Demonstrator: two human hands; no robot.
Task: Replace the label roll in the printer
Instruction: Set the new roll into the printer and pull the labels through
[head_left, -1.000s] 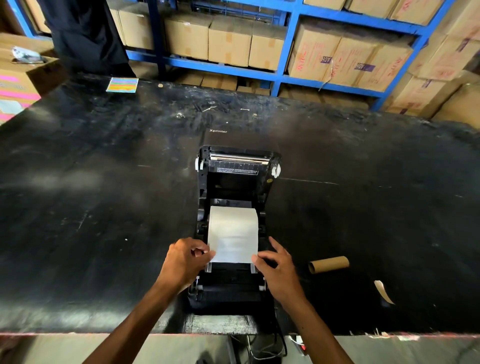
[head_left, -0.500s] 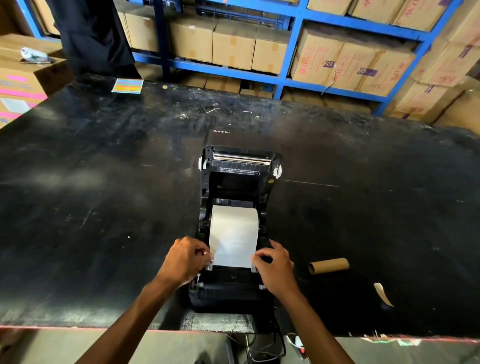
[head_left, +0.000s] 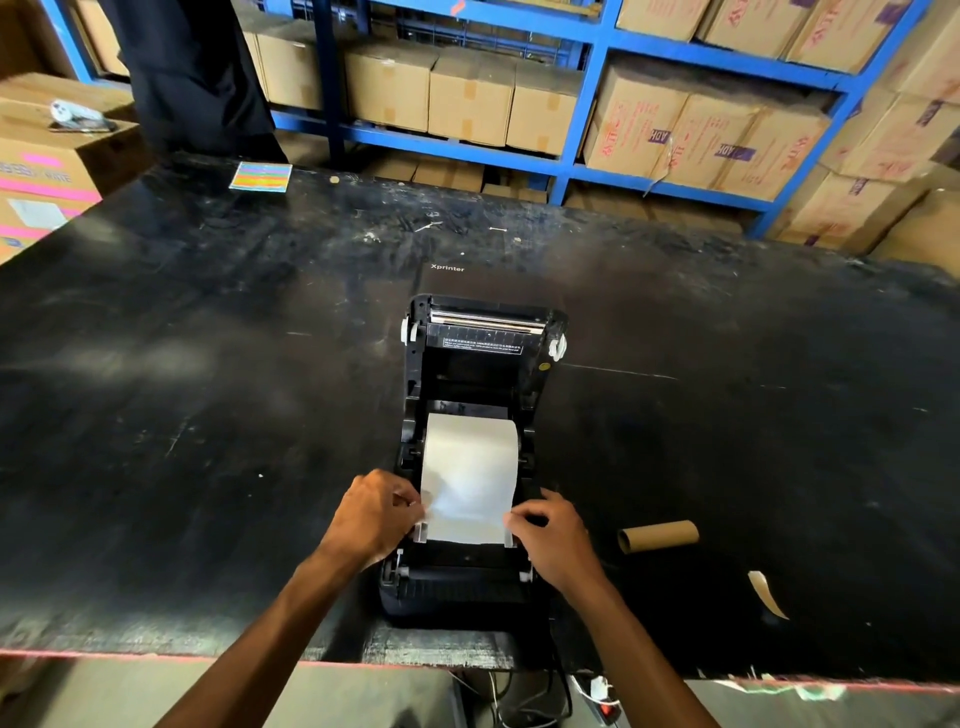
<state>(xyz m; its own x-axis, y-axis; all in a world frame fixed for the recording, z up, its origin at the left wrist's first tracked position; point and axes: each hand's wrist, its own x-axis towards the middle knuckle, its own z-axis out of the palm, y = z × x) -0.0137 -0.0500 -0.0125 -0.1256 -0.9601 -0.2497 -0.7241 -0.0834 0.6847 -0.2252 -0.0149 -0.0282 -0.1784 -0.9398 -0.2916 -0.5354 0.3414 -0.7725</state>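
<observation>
A black label printer (head_left: 470, 587) stands near the table's front edge with its lid (head_left: 485, 332) swung open and back. A white label roll (head_left: 470, 467) sits in its bay, with a strip of paper drawn toward me over the front guides. My left hand (head_left: 371, 519) pinches the strip's left edge. My right hand (head_left: 553, 535) pinches its right edge. An empty brown cardboard core (head_left: 657, 536) lies on the table to the right of the printer.
The black table (head_left: 208, 415) is wide and scuffed. A torn paper scrap (head_left: 768, 595) lies at front right, a coloured sticker sheet (head_left: 261, 176) at back left. Blue shelving (head_left: 587, 156) with cartons stands behind, a person in dark clothing (head_left: 197, 78) at back left. Cables (head_left: 519, 696) hang below.
My fingers have shifted slightly along the paper's edges, and both hands sit a little closer to the strip. The printer and roll stay in place.
</observation>
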